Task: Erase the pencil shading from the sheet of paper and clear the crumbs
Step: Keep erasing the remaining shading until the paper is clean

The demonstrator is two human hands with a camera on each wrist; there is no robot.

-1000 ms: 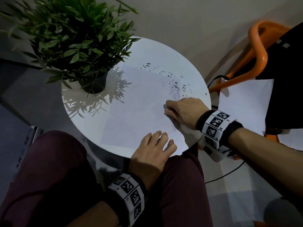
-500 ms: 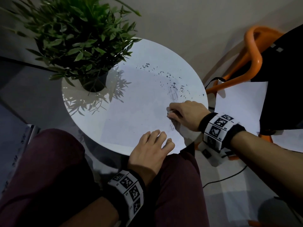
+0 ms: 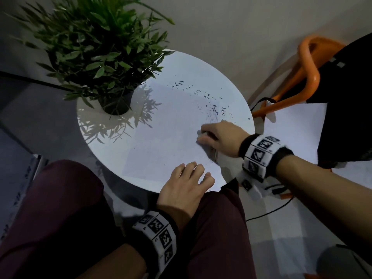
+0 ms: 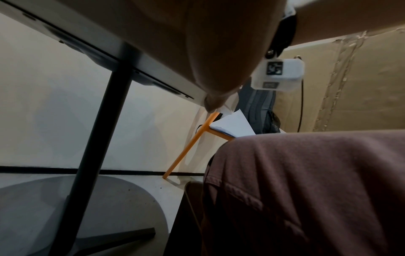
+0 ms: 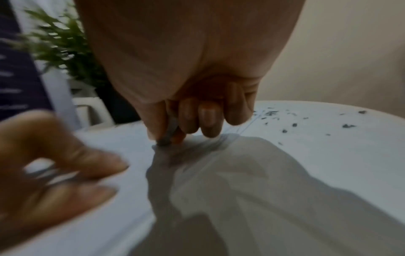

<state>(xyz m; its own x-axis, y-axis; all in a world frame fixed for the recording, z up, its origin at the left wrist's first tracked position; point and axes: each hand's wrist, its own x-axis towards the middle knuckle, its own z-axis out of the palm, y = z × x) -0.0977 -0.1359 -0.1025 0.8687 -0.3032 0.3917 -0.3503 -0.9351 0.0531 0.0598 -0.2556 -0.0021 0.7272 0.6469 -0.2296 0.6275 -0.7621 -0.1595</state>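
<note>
On the round white surface (image 3: 120, 137) lies the sheet of paper (image 3: 161, 141), its near right corner overhanging the rim, with a potted plant (image 3: 100, 57) standing at the far left. Pencil shading (image 3: 213, 117) shows as a dark streak just beyond the right hand (image 3: 220, 137), and more shows at its near side. Dark crumbs (image 3: 203, 93) lie scattered across the far right of the sheet. The left hand (image 3: 186, 186) lies flat on the near edge, fingers (image 3: 193, 168) spread loosely, pinning the paper. The right hand's fingers (image 5: 206, 117) curl tight, pinching a small grey eraser (image 5: 170, 133) whose tip presses on the sheet. Erasing looks to be the step in hand, roughly midway. Next, the rubbing likely needs to cover the remaining streaks, with the paper held firmly; sweeping the crumbs off comes afterwards.
</note>
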